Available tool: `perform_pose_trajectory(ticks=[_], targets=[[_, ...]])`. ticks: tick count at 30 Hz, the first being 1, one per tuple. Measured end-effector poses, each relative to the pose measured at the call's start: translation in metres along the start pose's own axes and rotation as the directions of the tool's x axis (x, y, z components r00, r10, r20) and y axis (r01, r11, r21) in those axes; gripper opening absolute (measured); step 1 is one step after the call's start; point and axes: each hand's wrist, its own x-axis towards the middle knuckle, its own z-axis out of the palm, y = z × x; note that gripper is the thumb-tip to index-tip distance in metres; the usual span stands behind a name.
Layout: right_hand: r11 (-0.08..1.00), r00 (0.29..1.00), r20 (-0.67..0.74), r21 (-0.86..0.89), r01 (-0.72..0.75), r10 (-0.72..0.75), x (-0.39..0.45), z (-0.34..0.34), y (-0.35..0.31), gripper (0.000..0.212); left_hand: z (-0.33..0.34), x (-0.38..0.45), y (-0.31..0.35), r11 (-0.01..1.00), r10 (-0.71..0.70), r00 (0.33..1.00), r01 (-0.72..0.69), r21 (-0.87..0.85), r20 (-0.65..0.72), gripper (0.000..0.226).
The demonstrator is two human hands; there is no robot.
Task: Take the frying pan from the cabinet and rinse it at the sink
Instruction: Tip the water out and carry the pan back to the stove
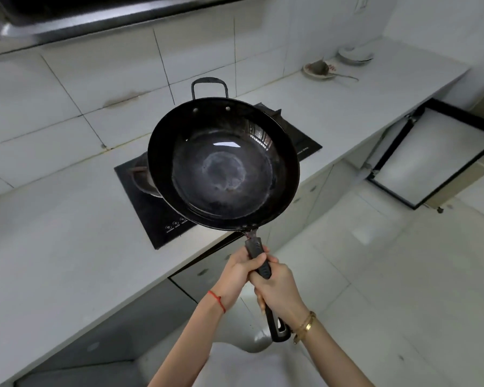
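Note:
A large black frying pan (223, 166) with a worn, shiny inside hangs in the air above the counter's front edge, tilted so its bowl faces me. It has a loop handle at its far rim and a long black handle toward me. My left hand (239, 270) grips the long handle near the pan. My right hand (278, 289) grips the same handle just behind it. The handle's end sticks out below my right wrist. No sink is in view.
A black cooktop (151, 219) set in the white counter (53, 261) lies under the pan, with another pot (140, 177) partly hidden on it. Plates (317, 69) and a bowl (355, 54) sit at the counter's far right. A cabinet door (436, 152) stands open at right.

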Motion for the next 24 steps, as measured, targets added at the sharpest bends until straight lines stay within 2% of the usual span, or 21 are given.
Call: perform_pose_trajectory(ticks=[5, 14, 24], targets=[[1.0, 0.999, -0.046, 0.004, 0.008, -0.008, 0.028, -0.076, 0.003, 0.011, 0.066, 0.056, 0.002, 1.0, -0.004, 0.999, 0.004, 0.0, 0.046, 0.016], [1.0, 0.997, -0.079, 0.019, -0.002, 0.003, 0.083, -0.222, 0.008, 0.01, 0.19, 0.155, 0.008, 1.0, 0.0, 0.995, 0.002, -0.013, 0.097, 0.016], [0.999, 0.993, -0.122, 0.044, -0.007, 0.012, 0.158, -0.306, 0.014, 0.007, 0.248, 0.259, 0.015, 1.0, -0.026, 0.991, 0.027, -0.008, 0.133, 0.016]])
